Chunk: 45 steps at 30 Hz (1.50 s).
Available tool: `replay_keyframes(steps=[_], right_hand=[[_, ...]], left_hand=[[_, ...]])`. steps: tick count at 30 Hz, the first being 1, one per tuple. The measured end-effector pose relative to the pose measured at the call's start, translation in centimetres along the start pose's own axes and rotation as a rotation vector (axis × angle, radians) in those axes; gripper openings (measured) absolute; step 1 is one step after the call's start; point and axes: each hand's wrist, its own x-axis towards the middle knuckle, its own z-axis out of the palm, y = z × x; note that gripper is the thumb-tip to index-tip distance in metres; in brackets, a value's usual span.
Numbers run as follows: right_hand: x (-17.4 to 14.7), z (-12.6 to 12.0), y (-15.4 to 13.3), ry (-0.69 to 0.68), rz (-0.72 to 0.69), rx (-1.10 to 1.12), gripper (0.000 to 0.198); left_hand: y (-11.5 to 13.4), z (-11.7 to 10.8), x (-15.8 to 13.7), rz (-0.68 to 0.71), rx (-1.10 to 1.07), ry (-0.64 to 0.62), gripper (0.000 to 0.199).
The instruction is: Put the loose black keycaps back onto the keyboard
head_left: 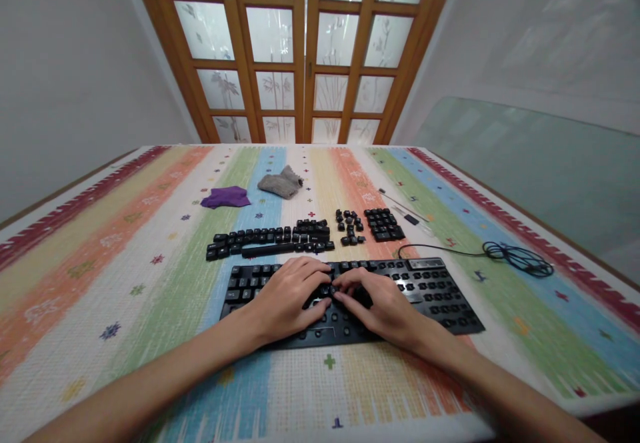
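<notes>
A black computer keyboard (425, 296) lies near the front of the table, with keycaps on its left part and bare key sockets on its right part and lower rows. My left hand (290, 293) rests over its middle, fingers stretched forward on the upper rows and thumb apart, open. From the right, my right hand (383, 300) pinches a small black keycap (333, 290) between thumb and index finger, at the keyboard's middle. Beyond the keyboard, loose keycaps (270, 235) are laid in rows, with a long spacebar (269, 250) at their front.
More loose keycaps form a scattered group (350, 225) and a number-pad block (384, 223). A thin rod (403, 204) and a small black-ended tool (411, 218) lie behind. The coiled cable (520, 258) is at right. A purple cloth (226, 196) and a grey cloth (281, 183) lie farther back.
</notes>
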Motion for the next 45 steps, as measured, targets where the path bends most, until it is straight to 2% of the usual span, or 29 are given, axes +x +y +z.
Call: replay_keyframes(steps=[7,13,19,25,32,35,38,43,45], right_hand=[[0.3,-0.1,-0.5,0.054,-0.094,-0.134,0.016],[0.1,0.0,-1.2,0.023,-0.187,-0.288,0.023],[-0.2,-0.1,-1.8,0.045,-0.067,-0.244,0.024],[-0.3,0.0,-2.4,-0.017,-0.290,-0.433,0.045],[-0.9,0.7,-3.0,-0.136,-0.345,-0.612,0.049],[-1.1,1.0,-3.1,-0.109,-0.335,-0.629,0.047],[-0.4,0.2,-3.0,-0.076,-0.271,-0.509,0.043],[2.8,-2.5,-1.9,-0.015,-0.112,-0.356,0.023],[4.5,-3.0,-0.8,-0.051,-0.050,-0.331,0.019]], left_hand=[[0.0,0.3,1.2,0.035,-0.024,0.004,0.013],[-0.1,0.4,0.9,0.107,0.037,0.063,0.013],[-0.3,0.3,0.6,0.195,0.116,0.079,0.012],[-0.3,0.7,0.4,0.224,0.129,0.100,0.015],[-0.3,0.9,0.3,0.225,0.121,0.094,0.020],[-0.3,0.9,0.3,0.210,0.107,0.059,0.022],[-0.2,0.9,0.3,0.198,0.112,0.032,0.023],[-0.2,1.1,0.3,0.153,0.161,-0.071,0.033],[-0.3,1.2,0.3,0.130,0.186,-0.122,0.041]])
